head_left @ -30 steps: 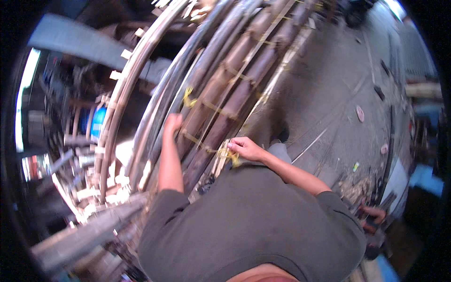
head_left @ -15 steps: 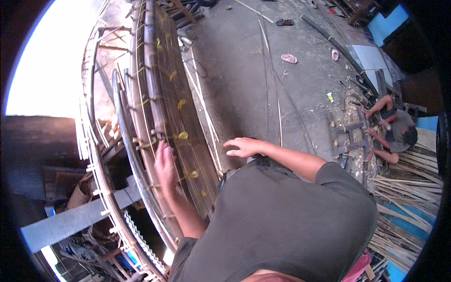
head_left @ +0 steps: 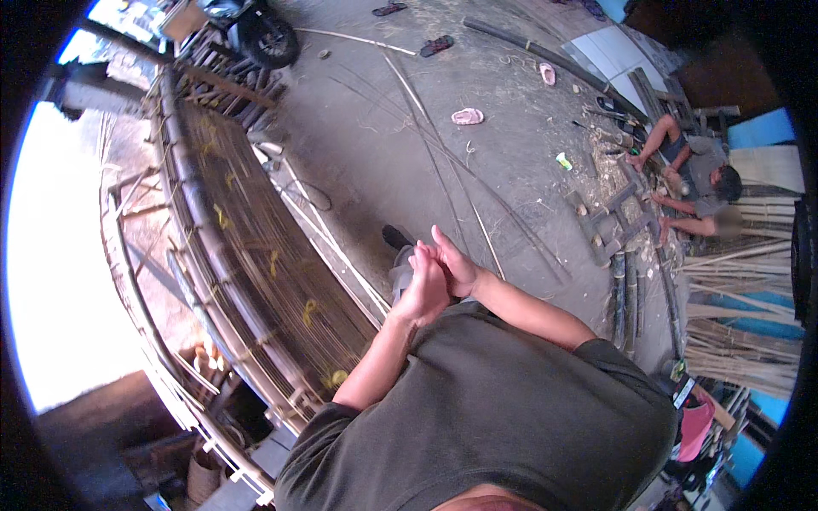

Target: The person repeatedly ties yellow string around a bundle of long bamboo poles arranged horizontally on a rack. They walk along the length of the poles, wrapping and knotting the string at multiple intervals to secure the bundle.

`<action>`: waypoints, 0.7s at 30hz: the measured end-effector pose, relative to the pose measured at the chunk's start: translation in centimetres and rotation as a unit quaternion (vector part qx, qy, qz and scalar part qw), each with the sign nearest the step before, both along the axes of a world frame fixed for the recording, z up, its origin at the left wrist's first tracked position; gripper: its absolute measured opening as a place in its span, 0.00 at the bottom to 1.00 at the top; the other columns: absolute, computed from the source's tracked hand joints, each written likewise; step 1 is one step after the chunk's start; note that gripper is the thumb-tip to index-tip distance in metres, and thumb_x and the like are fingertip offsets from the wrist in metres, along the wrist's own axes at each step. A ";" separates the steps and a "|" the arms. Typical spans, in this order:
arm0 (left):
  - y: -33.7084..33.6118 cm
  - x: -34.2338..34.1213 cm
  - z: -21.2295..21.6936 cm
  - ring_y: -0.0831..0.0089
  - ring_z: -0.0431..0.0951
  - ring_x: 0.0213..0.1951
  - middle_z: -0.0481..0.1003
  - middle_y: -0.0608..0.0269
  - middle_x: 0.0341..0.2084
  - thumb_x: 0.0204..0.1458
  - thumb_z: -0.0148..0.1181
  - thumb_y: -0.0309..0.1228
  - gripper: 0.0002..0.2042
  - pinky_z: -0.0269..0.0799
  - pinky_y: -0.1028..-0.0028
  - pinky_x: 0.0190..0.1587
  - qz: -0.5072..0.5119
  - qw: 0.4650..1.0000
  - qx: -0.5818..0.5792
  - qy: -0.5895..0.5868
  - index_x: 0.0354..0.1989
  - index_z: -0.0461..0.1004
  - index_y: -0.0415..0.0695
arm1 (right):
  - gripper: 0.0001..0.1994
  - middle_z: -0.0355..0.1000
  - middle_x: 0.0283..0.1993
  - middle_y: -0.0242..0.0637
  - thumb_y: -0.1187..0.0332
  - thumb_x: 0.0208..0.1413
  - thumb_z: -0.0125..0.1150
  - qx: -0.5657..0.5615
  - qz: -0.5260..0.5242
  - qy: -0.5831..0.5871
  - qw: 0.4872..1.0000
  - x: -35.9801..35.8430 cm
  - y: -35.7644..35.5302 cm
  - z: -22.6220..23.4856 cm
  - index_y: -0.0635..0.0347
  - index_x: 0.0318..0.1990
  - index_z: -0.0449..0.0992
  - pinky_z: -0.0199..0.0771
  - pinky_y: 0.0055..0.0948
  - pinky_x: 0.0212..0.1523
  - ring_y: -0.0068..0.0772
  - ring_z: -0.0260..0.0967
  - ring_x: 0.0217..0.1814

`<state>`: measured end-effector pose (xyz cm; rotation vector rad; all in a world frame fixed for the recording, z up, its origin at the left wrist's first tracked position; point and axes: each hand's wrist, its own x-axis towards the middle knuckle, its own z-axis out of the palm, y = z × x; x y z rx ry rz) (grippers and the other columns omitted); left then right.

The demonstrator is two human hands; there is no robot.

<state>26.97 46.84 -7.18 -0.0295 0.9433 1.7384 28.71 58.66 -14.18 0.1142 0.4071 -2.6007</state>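
Note:
My two hands meet in front of my body. My left hand (head_left: 423,289) lies against the palm of my right hand (head_left: 457,268), its fingers nearly straight and side by side. The right hand has its thumb spread upward; its other fingers are partly hidden behind the left. Nothing shows in either hand. To my left, apart from the hands, runs a long bamboo bench (head_left: 256,243). Its surface is of thin slats tied with yellow strips (head_left: 308,313), and a thick dark pole (head_left: 226,264) edges it.
Thin bamboo strips (head_left: 443,162) cross the floor, with a pink sandal (head_left: 467,117) near them. At the right a person (head_left: 703,175) sits low beside a bamboo frame (head_left: 626,226) and shavings. Split bamboo (head_left: 741,289) is heaped behind. A motorcycle wheel (head_left: 267,40) stands at the far left.
My left hand has left the bench's edge and come right to meet my right hand. The view has turned, bringing the motorcycle wheel in.

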 end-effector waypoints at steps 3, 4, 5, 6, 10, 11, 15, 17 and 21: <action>0.5 -6.1 -2.4 0.64 0.32 0.72 0.36 0.62 0.71 0.51 0.34 0.73 0.48 0.32 0.58 0.71 -0.028 0.997 0.060 0.033 0.72 0.33 0.52 | 0.28 0.68 0.33 0.24 0.36 0.61 0.42 0.155 -0.047 -0.080 0.984 -6.3 0.7 2.0 0.51 0.31 0.72 0.68 0.27 0.42 0.19 0.65 0.37; 0.8 -8.8 -3.4 0.66 0.28 0.72 0.31 0.63 0.72 0.53 0.35 0.71 0.47 0.29 0.60 0.71 -0.036 0.995 0.091 0.035 0.72 0.31 0.52 | 0.26 0.68 0.32 0.23 0.37 0.62 0.44 0.197 -0.066 -0.090 0.974 -8.7 1.0 1.5 0.51 0.31 0.72 0.68 0.27 0.41 0.18 0.64 0.36; 0.9 -11.8 -4.2 0.62 0.39 0.72 0.42 0.60 0.70 0.54 0.39 0.68 0.45 0.37 0.54 0.70 -0.078 0.992 0.097 -0.021 0.72 0.38 0.51 | 0.27 0.68 0.33 0.26 0.34 0.56 0.52 0.241 -0.049 -0.078 0.966 -10.9 1.5 -0.7 0.50 0.33 0.71 0.67 0.27 0.43 0.21 0.65 0.39; 1.4 -14.9 -4.8 0.61 0.44 0.70 0.46 0.58 0.68 0.54 0.40 0.68 0.44 0.43 0.52 0.68 -0.062 0.993 0.085 -0.050 0.70 0.42 0.49 | 0.29 0.67 0.36 0.31 0.33 0.54 0.53 0.265 -0.113 -0.138 0.948 -13.2 0.8 -0.4 0.54 0.37 0.72 0.67 0.29 0.46 0.25 0.64 0.45; 1.9 -24.6 -9.8 0.61 0.75 0.44 0.73 0.57 0.40 0.53 0.44 0.69 0.35 0.73 0.55 0.45 0.017 0.986 -0.081 -0.148 0.44 0.71 0.44 | 0.44 0.52 0.69 0.48 0.32 0.57 0.46 0.291 0.035 0.004 0.956 -20.7 2.6 -1.3 0.61 0.67 0.53 0.58 0.45 0.64 0.39 0.50 0.70; 1.2 -26.5 -12.3 0.62 0.75 0.41 0.73 0.58 0.37 0.51 0.46 0.70 0.35 0.73 0.58 0.43 -0.020 0.977 -0.155 -0.148 0.39 0.71 0.44 | 0.47 0.39 0.72 0.49 0.31 0.56 0.45 0.349 0.047 0.031 0.935 -21.6 1.5 -4.5 0.60 0.70 0.42 0.54 0.44 0.67 0.41 0.41 0.74; -0.6 -31.0 -19.5 0.64 0.75 0.40 0.73 0.56 0.39 0.50 0.49 0.70 0.39 0.74 0.62 0.40 -0.144 0.940 -0.276 0.139 0.43 0.71 0.37 | 0.55 0.21 0.75 0.52 0.27 0.52 0.44 0.314 0.111 0.052 0.941 -25.4 -0.5 -14.1 0.49 0.72 0.22 0.48 0.44 0.71 0.49 0.30 0.78; -0.6 -32.7 -23.6 0.63 0.75 0.44 0.72 0.53 0.44 0.54 0.45 0.66 0.40 0.74 0.61 0.43 -0.151 0.910 -0.239 0.304 0.52 0.68 0.34 | 0.54 0.37 0.74 0.56 0.27 0.51 0.45 0.357 0.206 0.092 0.907 -29.0 1.3 -19.3 0.47 0.73 0.23 0.51 0.44 0.70 0.49 0.39 0.76; -3.2 -32.8 -36.6 0.51 0.69 0.52 0.66 0.43 0.53 0.56 0.47 0.61 0.35 0.67 0.52 0.52 -0.144 0.863 -0.372 0.311 0.60 0.63 0.42 | 0.47 0.58 0.68 0.49 0.32 0.57 0.46 0.401 0.385 0.245 0.794 -35.3 3.4 -30.0 0.51 0.73 0.36 0.59 0.39 0.65 0.44 0.54 0.70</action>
